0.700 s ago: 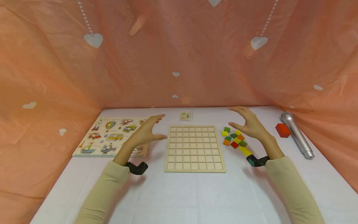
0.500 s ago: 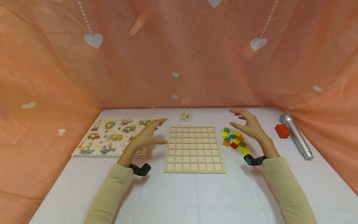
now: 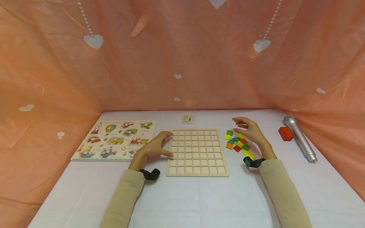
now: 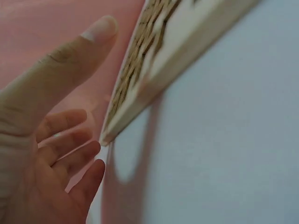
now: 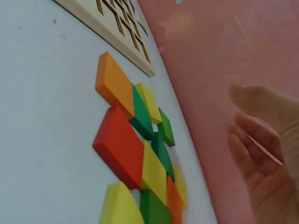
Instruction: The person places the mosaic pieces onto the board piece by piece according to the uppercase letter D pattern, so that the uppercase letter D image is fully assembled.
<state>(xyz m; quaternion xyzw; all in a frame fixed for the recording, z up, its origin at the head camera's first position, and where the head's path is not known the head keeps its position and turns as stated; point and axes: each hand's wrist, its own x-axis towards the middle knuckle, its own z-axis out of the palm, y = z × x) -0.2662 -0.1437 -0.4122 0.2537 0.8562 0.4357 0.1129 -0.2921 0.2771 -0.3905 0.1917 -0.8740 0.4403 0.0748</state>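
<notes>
A square wooden grid board (image 3: 197, 174) lies mid-table, its recessed cells bare. My left hand (image 3: 155, 146) is at its left edge, thumb and fingers apart, holding nothing; in the left wrist view that hand (image 4: 56, 140) is near the board's side (image 4: 154, 86), and I cannot tell whether it touches. Over the pile of coloured blocks right of the board hovers my right hand (image 3: 252, 130), fingers relaxed around no object. The right wrist view has an orange block (image 5: 114, 84), a red block (image 5: 119, 149) and several green and yellow ones, apart from the right hand (image 5: 266, 149).
A picture puzzle board (image 3: 109, 141) with vehicle pieces lies on the left. Behind the grid board is a small printed card (image 3: 188, 119). On the right are a red block (image 3: 285, 134) and a silver microphone (image 3: 300, 138). A pink curtain (image 3: 182, 57) hangs behind the table.
My left hand has moved right and nearer to me, from above the puzzle board to the grid board's left edge. The right hand has shifted slightly left and lower, its fingers bending a little more.
</notes>
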